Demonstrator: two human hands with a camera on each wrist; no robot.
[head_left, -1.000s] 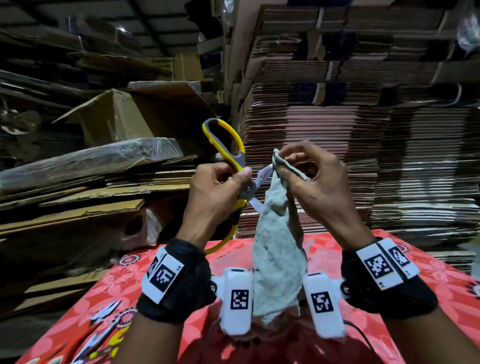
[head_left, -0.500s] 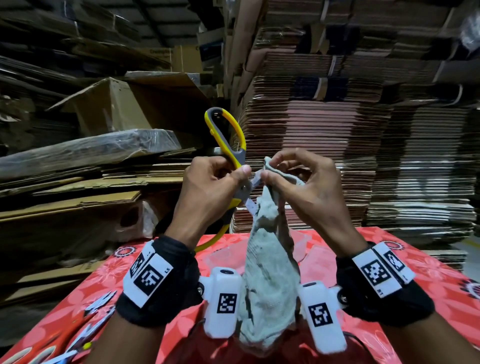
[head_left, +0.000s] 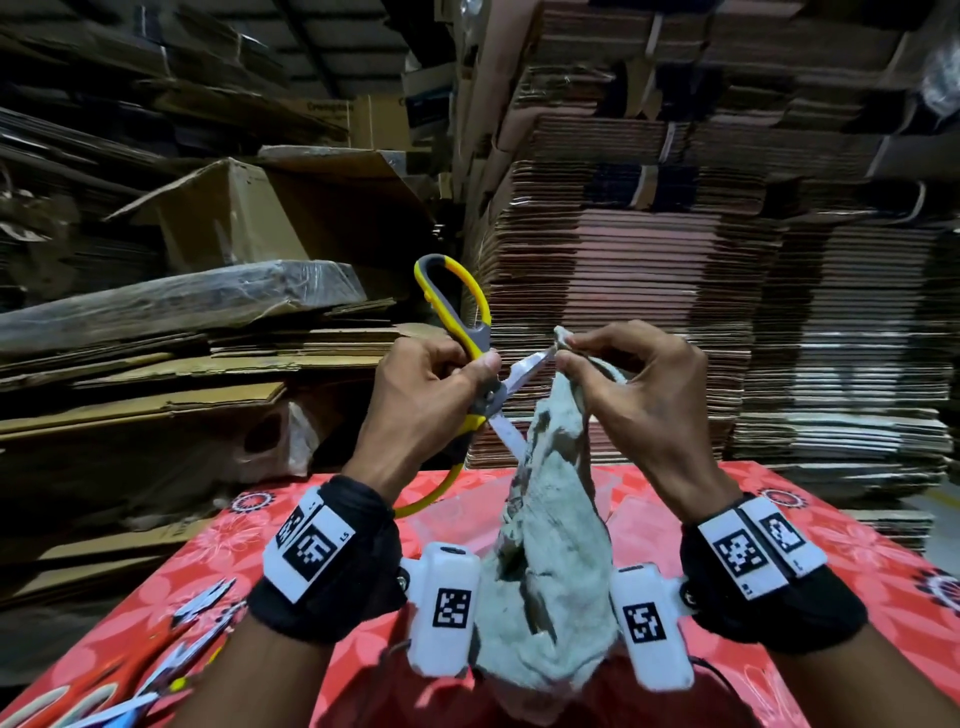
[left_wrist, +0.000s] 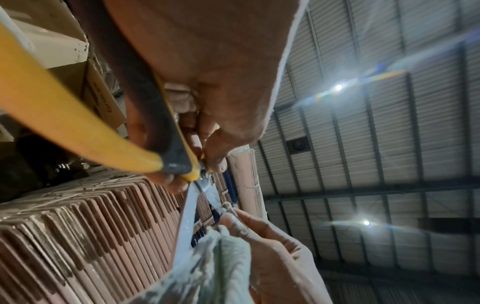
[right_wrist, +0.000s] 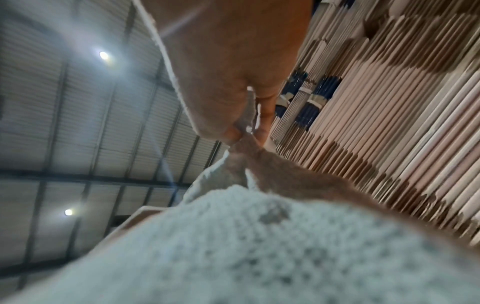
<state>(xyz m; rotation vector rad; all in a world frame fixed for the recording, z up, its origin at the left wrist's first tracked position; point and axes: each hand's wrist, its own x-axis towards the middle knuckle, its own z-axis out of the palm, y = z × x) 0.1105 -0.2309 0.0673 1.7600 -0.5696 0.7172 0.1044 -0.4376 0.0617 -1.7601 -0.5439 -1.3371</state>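
My left hand (head_left: 441, 379) grips a pair of yellow-and-grey scissors (head_left: 470, 338) near the pivot, handles spread wide and blades apart. One blade (head_left: 527, 366) points up at the cloth's top corner; the other blade (head_left: 504, 431) runs down behind the cloth. My right hand (head_left: 597, 364) pinches the top corner of a pale grey-green cloth (head_left: 550, 551) between thumb and fingertips. The cloth hangs down between my wrists above the table. In the left wrist view the scissors (left_wrist: 166, 162) meet the cloth (left_wrist: 215, 265). The right wrist view shows the cloth (right_wrist: 241, 246) close up under the pinching fingers (right_wrist: 233, 131).
A table with a red flowered cover (head_left: 831, 623) lies below my hands. Several other scissors and tools (head_left: 171, 660) lie at its left front corner. Tall stacks of flattened cardboard (head_left: 675, 286) rise behind, with loose boxes (head_left: 228, 218) and wrapped board at left.
The scissor blades have spread wider, and the upper blade now reaches the pinched corner of the cloth. Both hands stay raised together; the cloth hangs as before.
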